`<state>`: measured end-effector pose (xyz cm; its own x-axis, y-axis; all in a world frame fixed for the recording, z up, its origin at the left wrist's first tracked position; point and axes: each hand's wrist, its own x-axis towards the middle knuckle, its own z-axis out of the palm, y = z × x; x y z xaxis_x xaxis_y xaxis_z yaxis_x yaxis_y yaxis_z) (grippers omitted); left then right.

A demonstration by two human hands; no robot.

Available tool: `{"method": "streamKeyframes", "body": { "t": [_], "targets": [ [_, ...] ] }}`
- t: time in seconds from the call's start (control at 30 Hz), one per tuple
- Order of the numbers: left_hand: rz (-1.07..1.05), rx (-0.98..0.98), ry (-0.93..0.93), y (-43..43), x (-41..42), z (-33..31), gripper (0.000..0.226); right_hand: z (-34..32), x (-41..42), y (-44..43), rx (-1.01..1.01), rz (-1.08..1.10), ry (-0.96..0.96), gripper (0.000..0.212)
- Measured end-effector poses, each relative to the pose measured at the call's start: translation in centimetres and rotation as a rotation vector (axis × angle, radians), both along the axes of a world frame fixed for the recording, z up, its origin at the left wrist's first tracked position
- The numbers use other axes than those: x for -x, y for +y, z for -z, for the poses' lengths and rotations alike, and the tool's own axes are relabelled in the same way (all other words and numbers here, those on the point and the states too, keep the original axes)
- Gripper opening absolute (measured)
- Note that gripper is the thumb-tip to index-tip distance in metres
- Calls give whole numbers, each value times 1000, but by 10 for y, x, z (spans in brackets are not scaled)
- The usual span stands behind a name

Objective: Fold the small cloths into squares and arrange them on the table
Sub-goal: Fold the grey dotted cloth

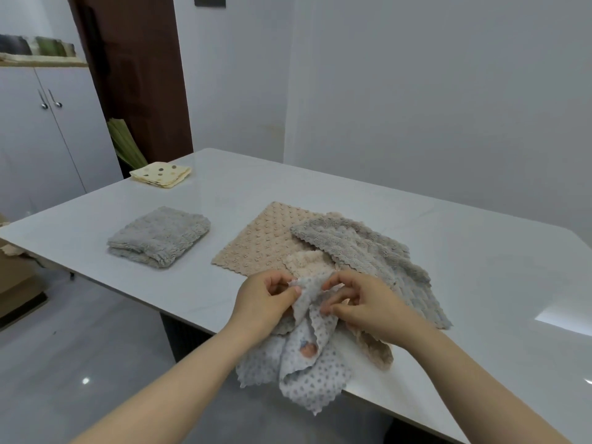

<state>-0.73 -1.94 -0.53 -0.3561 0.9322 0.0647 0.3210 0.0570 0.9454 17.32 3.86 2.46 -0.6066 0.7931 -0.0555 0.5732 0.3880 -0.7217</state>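
My left hand (266,299) and my right hand (362,302) both pinch the top edge of a white cloth with grey dots (310,370), which hangs crumpled over the table's near edge. Behind my hands lies a heap of unfolded cloths: a beige bumpy cloth (262,241) spread flat, a grey fluffy cloth (368,254) draped over its right side, and a pale cream cloth (307,262) partly hidden between them. A folded grey cloth (160,237) sits to the left. A folded cream cloth with dark dots (161,175) lies at the far left corner.
The white glossy table (448,219) runs from near left to far right, against a grey wall. A white cabinet (38,129) and a dark door frame (144,75) stand to the left. Cardboard (16,283) lies on the floor at left.
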Motion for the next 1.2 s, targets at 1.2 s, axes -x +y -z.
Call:
{"method": "streamKeyframes", "body": {
  "t": [1.2],
  "targets": [
    [-46,-219,-397,-56,-6,-53,9,-27,5,-52,-221,91,574,17]
  ]
}}
